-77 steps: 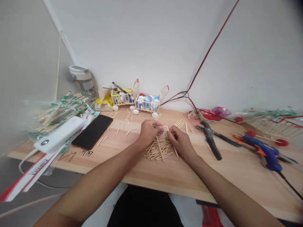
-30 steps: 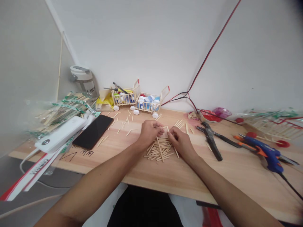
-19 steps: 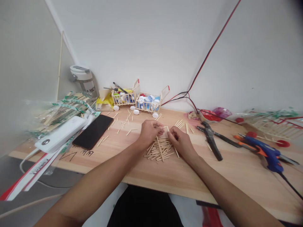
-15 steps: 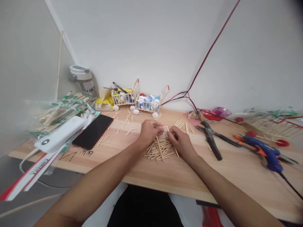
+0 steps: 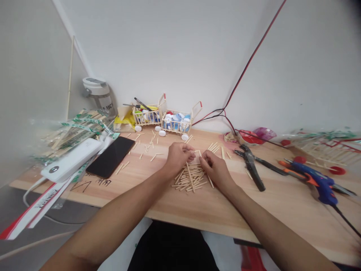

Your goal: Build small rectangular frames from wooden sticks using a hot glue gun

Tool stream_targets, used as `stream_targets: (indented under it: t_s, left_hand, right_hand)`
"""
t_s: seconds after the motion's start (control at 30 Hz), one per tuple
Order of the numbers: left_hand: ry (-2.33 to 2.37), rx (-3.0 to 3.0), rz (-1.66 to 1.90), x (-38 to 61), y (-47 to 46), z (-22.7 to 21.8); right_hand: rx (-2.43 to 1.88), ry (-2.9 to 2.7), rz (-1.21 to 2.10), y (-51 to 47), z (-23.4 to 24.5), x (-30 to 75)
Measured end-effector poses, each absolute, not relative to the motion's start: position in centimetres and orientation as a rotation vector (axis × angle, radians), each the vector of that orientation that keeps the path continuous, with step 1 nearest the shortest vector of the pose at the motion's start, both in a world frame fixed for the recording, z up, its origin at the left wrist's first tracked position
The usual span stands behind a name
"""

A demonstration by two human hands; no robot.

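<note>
Both hands are close together above a pile of short wooden sticks in the middle of the table. My left hand pinches one end of a thin L-shaped piece of joined wooden sticks. At its other side my right hand has its fingers closed on the piece. Fingers partly hide the joint. Two small stick-built carts stand beyond the hands: one cart holds blue and white bottle caps, the other cart holds caps and pens. Loose short sticks lie just past my right hand.
A black phone and a white power bank lie left, by bagged sticks and a lidded cup. Right are black-handled pliers, a blue glue gun and another cart with red wheels.
</note>
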State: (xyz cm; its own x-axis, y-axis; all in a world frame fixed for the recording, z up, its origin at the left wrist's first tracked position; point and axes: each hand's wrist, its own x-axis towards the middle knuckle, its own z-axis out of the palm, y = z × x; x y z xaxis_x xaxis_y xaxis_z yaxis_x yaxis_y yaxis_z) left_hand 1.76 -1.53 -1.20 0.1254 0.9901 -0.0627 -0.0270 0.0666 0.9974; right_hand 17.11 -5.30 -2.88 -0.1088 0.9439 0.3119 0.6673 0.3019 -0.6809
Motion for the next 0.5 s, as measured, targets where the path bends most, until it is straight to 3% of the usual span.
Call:
stream_targets:
  t_s: [0.5]
  left_hand:
    - [1.127, 1.194, 1.079, 1.78, -1.46, -1.27]
  right_hand:
    - [-1.435, -1.860, 0.472, -5.22, -2.96, 17.12]
